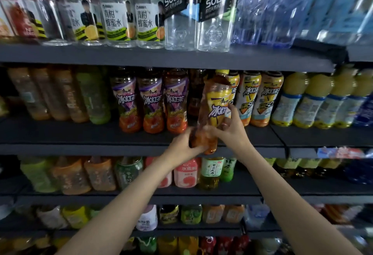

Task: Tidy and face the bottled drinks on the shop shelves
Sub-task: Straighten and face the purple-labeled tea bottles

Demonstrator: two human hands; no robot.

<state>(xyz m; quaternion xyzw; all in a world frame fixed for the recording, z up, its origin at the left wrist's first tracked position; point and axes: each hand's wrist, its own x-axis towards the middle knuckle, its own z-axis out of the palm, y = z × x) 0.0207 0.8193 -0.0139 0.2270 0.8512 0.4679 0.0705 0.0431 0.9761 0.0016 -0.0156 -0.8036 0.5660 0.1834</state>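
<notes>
Bottle in hand: I have a yellow-label iced tea bottle [215, 109] lifted off the second shelf [141, 133], tilted with its cap leaning toward the upper right, just right of frame centre.
Left grip: my left hand [182, 146] curls around the bottle's orange base from the lower left, fingers wrapped on it.
Right grip: my right hand [232, 128] holds the lower body from the right, thumb up against the label, fingers closed round the plastic.
Where it belongs: there is a gap between the purple-label tea bottles [150, 101] to the left and the yellow-label row [260, 97] to the right; a dark bottle stands at the back of that gap, blurred.
Step, as I judge it: stand the bottle upright in that gap with its label outward.
Doing it well: I bring the base down first, level it, then turn it with the right hand until the printed front matches its neighbours.
Watch for: the shelf above [161, 56] is close to the cap, and the neighbours stand near enough to knock.
Finish line: front edge flush with the rest of the row.
</notes>
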